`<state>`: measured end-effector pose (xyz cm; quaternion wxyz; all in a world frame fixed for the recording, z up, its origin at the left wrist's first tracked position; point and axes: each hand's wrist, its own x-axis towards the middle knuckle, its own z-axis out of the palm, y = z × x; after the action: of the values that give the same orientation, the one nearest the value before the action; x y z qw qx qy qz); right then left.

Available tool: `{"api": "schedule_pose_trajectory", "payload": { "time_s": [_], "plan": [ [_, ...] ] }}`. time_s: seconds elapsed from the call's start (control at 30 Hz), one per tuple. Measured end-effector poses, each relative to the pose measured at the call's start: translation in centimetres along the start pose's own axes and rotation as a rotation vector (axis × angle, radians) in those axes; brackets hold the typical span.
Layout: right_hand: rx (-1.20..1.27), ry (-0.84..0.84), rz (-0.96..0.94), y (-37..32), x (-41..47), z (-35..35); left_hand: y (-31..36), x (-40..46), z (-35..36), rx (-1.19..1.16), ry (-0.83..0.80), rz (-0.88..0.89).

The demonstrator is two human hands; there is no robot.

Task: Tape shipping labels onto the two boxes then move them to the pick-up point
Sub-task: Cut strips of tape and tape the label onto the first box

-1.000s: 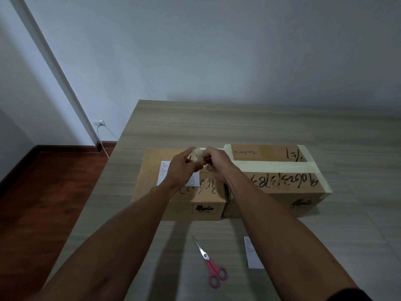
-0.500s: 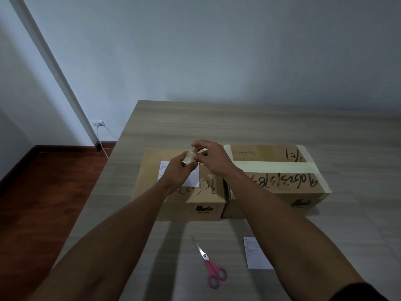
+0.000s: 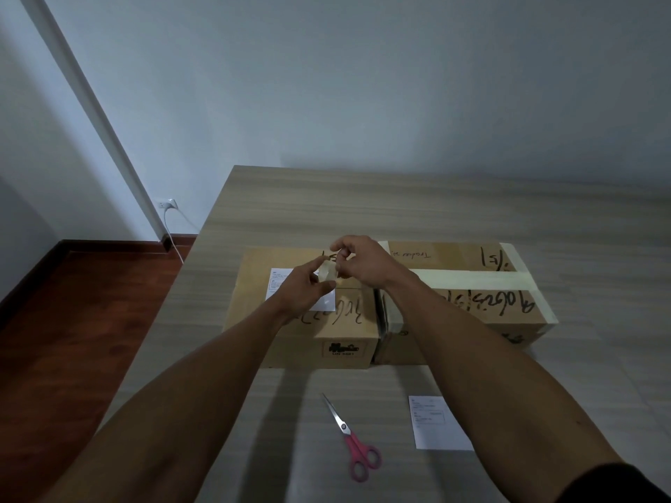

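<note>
My L hand (image 3: 303, 290) grips tape roll (image 3: 328, 274) over L box (image 3: 348, 321) w/ label (image 3: 276, 281); R hand (image 3: 363, 265) pinches tape end.

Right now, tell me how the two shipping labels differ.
The first label lies on top of the left box, partly hidden by the left hand; the second label lies on the table near the scissors, fully visible. Both are white printed sheets.
</note>
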<state>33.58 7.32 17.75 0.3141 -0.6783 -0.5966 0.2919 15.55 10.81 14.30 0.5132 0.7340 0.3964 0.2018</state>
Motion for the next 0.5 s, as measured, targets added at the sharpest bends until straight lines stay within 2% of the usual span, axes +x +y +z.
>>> {"api": "schedule_pose_trajectory", "payload": {
  "time_s": [0.3, 0.5],
  "plan": [
    [-0.15, -0.087, 0.046, 0.2, 0.4, -0.1, -1.2, 1.2, 0.9, -0.004, -0.022, -0.044],
    [-0.104, -0.054, -0.023, 0.0, 0.2, -0.3, -0.9, 1.5, 0.8, 0.04, 0.007, -0.066]
  ]
}}
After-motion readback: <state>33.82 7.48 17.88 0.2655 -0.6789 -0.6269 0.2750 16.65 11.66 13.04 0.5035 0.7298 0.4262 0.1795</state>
